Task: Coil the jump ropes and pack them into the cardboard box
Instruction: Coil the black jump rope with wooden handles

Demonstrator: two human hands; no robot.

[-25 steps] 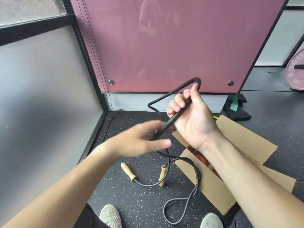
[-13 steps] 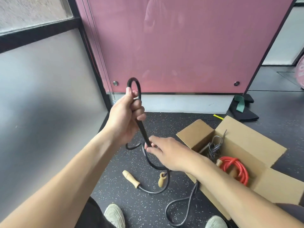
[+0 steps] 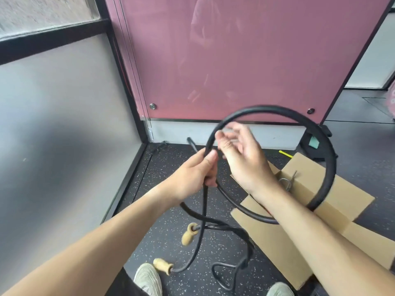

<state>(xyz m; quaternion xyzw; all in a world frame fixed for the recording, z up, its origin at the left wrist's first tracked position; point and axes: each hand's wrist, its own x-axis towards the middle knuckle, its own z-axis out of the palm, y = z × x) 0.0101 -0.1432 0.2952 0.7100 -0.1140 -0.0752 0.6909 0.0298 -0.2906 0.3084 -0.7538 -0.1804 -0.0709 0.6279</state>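
- The black jump rope (image 3: 267, 108) is clenched in the left grip (image 3: 192, 174), with the fingers curled round it where its strands cross.
- A wide loop of the rope is raised above and to the right of that grip, and the right forearm is passed through it.
- The right grip (image 3: 241, 154) is held released just beside the left one, its fingers loose and blurred.
- Two wooden handles (image 3: 188, 235) are seen below the left grip.
- The cardboard box (image 3: 346, 201) is seen open beneath the right forearm.

Left hand (image 3: 196, 174) grips black jump rope (image 3: 277, 108) mid-frame, wide loop ringing blurred right hand (image 3: 241, 159); cardboard box (image 3: 346, 195) lower right.
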